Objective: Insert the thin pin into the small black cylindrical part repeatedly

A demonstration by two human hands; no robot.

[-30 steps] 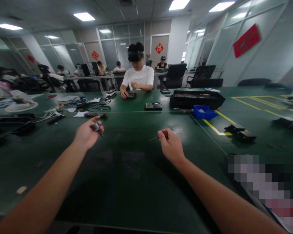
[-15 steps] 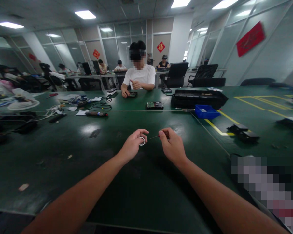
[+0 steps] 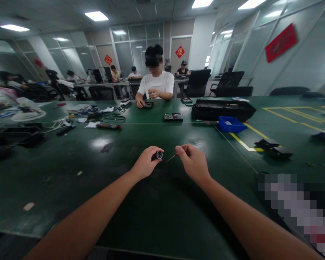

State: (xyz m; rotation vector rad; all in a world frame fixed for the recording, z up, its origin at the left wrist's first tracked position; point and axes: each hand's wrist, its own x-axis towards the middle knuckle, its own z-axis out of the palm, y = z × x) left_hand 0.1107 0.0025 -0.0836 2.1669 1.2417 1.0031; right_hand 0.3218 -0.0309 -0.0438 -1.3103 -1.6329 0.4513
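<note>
My left hand [image 3: 146, 164] is closed around a short black cylinder [image 3: 159, 155] with a silvery ring at its open end, which faces me. Most of the cylinder's body is hidden by my fingers. To its right, my right hand [image 3: 193, 160] pinches a thin screwdriver [image 3: 173, 157]. Its handle lies mostly inside my fingers, with a bit of red showing. The metal shaft points left and down, its tip a little apart from the cylinder. Both hands are above the green table [image 3: 151, 216].
Across the table a person in a white shirt [image 3: 158, 83] handles a circuit-board device [image 3: 148, 104]. A hard drive [image 3: 173, 117], a long black tray [image 3: 222, 110] and a blue bin [image 3: 232, 124] stand beyond my hands. Cables [image 3: 115, 115] and black parts [image 3: 273, 148] lie farther out.
The cylinder in my left hand has turned, so its ringed end and dark body show more. The screwdriver's tip has swung down. Across the table, the person's raised hand has lowered.
</note>
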